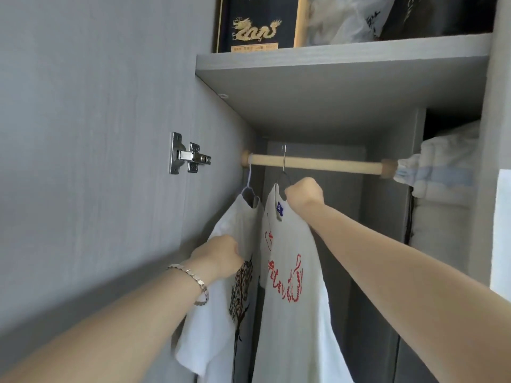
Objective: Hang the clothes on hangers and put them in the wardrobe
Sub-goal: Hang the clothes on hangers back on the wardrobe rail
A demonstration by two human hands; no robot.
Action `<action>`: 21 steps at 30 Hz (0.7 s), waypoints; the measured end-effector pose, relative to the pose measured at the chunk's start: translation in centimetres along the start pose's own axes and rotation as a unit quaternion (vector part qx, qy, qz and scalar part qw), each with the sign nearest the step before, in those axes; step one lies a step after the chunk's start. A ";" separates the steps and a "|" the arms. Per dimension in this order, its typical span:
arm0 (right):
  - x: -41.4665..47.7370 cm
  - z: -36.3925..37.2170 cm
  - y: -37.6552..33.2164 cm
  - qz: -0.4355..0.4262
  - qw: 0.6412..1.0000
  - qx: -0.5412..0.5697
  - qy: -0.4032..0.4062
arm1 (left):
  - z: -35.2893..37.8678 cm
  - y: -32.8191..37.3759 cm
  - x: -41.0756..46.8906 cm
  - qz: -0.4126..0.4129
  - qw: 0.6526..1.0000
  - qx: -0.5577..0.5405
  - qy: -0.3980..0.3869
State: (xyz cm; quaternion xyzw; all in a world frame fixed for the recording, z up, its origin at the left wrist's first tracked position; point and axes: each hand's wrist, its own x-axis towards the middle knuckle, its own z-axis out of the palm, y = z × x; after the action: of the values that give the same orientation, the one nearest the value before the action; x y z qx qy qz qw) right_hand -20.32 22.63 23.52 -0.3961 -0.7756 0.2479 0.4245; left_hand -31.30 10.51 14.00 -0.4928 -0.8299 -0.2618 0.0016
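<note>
Inside the grey, wood-grained wardrobe, a round, pale wooden rod spans the hanging bay, and both soft white cotton shirts hang from it. The red-script T-shirt, with a small blue neck label, sits on a dark hanger whose thin metal hook loops over the rod. The right hand is clenched round that hanger just below the hook, perhaps with some collar cloth too. Just left of it, near the rod's end, the tree-print T-shirt hangs on a pale hanger. The left hand, with a linked metal bracelet at its wrist, bunches this shirt's shoulder fabric in curled fingers. A shiny steel hinge is screwed to the left panel. The flat grey shelf above carries a dark box with a gold dragon and a crinkled plastic bag. Folded white-and-blue bedding crowds the rod's right end.
</note>
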 end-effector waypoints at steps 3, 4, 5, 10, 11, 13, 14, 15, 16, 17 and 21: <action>2.8 2.1 -0.9 -0.003 0.999 0.034 0.016 | -0.4 -0.6 1.5 -0.008 0.999 -0.002 -0.032; 3.6 2.7 -1.2 -0.002 0.999 0.044 0.024 | -0.5 -0.7 1.9 -0.013 0.999 -0.002 -0.041; 4.5 3.2 -1.5 0.002 0.998 0.052 0.032 | -0.6 -0.7 2.2 -0.018 0.999 0.002 -0.050; 6.8 6.8 -0.8 0.008 0.999 0.037 -0.014 | -0.6 -0.7 3.4 -0.038 0.995 0.022 -0.088; 6.9 7.9 -0.4 0.010 0.999 0.041 -0.030 | -0.5 -0.7 3.5 -0.039 0.995 0.023 -0.089; 6.6 9.5 0.1 0.010 0.996 0.072 -0.061 | -0.4 -1.0 3.6 -0.040 0.995 0.020 -0.085; 6.4 10.2 0.1 0.011 0.993 0.085 -0.078 | -0.4 -1.1 3.7 -0.041 0.996 0.015 -0.082; 5.9 10.8 0.1 0.009 0.991 0.089 -0.100 | -0.3 -1.3 3.7 -0.042 0.996 0.011 -0.075; 5.2 11.3 0.1 0.006 0.989 0.084 -0.124 | -0.3 -1.5 3.7 -0.044 0.997 0.012 -0.066; 4.4 11.6 0.3 0.010 0.987 0.075 -0.143 | -0.3 -1.6 3.6 -0.046 0.997 0.019 -0.056; 2.1 12.7 1.2 -0.038 0.986 0.033 -0.157 | -0.5 -1.9 2.4 -0.051 0.996 0.078 0.000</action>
State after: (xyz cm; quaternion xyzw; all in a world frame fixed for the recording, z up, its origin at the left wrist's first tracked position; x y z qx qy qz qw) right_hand -31.35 24.39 17.07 -0.3086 -0.8383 0.3165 0.3193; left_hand -34.18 11.54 14.25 -0.4484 -0.8717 -0.1960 0.0270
